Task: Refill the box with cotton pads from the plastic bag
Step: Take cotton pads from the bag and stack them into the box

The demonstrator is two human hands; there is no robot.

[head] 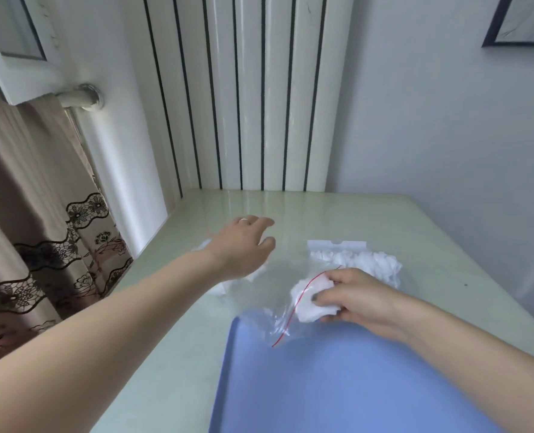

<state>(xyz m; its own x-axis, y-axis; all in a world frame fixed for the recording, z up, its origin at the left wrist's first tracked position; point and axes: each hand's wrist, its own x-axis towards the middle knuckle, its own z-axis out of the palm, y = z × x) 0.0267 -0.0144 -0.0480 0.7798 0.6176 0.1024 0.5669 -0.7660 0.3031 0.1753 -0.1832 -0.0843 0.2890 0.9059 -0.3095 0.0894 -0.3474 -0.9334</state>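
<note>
A person is working at a pale green table (368, 220), seen from above through a head-worn camera. The right hand (357, 300) is curling its fingers and thumb around a wad of white cotton pads (311, 300), which is lying at the mouth of a clear plastic bag (282, 314) with a red seal line. Just beyond that hand, more cotton pads are sitting in a second clear packet (357, 260) with a white header strip. The left hand (243, 245) is reaching forward, away from the body, with its fingers loosely spread and holding nothing. Beneath and just beyond this hand, something white and partly transparent (221, 289) is lying on the table; it is mostly hidden by the wrist, so whether it is the box or loose pads cannot be told. Nearer the body than both hands, a blue tray (337, 385) is resting on the table, with the bag's edge overlapping its far rim. Judging by this, the refill appears to be at an early or middle stage: pads are being taken out, and plenty are remaining in the packet.
</note>
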